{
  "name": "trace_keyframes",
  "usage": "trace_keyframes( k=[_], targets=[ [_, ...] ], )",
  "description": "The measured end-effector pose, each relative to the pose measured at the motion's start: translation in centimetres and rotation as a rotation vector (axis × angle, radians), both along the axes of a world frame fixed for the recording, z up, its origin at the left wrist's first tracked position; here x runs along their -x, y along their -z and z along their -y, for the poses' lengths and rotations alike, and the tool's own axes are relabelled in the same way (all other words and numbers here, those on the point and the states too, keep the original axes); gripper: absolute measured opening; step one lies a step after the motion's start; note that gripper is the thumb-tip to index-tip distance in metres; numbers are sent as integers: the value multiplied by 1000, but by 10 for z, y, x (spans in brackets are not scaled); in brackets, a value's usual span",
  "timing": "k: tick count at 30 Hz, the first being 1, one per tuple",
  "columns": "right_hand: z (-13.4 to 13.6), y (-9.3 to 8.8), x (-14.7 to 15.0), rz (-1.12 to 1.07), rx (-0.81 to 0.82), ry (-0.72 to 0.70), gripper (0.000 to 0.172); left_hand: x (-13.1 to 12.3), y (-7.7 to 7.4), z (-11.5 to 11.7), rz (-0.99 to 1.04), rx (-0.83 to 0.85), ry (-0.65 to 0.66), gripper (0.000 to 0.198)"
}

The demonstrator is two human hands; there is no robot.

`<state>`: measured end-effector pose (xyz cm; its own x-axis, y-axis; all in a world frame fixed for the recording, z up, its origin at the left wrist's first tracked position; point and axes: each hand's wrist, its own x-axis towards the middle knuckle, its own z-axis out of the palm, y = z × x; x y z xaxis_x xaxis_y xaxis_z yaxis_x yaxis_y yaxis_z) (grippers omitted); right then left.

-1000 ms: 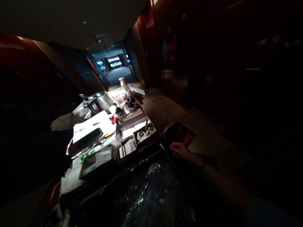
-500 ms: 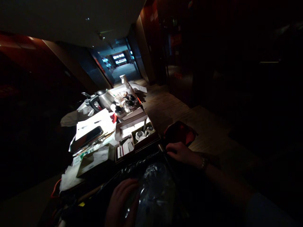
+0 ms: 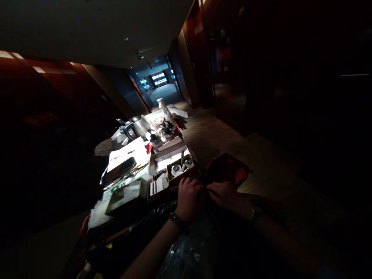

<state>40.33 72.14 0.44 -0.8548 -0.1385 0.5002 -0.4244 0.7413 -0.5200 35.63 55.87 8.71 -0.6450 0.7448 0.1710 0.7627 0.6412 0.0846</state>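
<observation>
Both hands are meeting over a black plastic bag [image 3: 188,248] at the cart's near end: left hand [image 3: 189,197] curled, right hand [image 3: 225,197] pinching beside it; what they are gripping is too dark to tell.

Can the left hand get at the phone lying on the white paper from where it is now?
Probably yes. The left hand sits at the cart's near edge, and the phone lies uncovered on the white paper, beyond the compartment tray; nothing visibly blocks it.
</observation>
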Motion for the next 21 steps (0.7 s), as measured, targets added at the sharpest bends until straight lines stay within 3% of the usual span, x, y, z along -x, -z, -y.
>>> trace_keyframes(
  k=[3,8,10,16,19,21],
  targets=[
    [-2,5,4,-13,-30,-18,18,2,-3,-6,-25,69,1,18],
    [12,43,8,-177,355,121,21,-1,-4,-9,-10,97,-33,19],
    [18,51,7,-190,397,173,22,-3,-2,-10,5,100,-47,18],
    [8,35,5,-102,127,15,32,0,2,-11,8,115,-51,20],
    [4,34,6,-68,183,15,29,2,4,-12,3,110,-48,19],
    [8,43,6,-83,308,108,27,2,6,-12,0,97,-63,19]
  ],
)
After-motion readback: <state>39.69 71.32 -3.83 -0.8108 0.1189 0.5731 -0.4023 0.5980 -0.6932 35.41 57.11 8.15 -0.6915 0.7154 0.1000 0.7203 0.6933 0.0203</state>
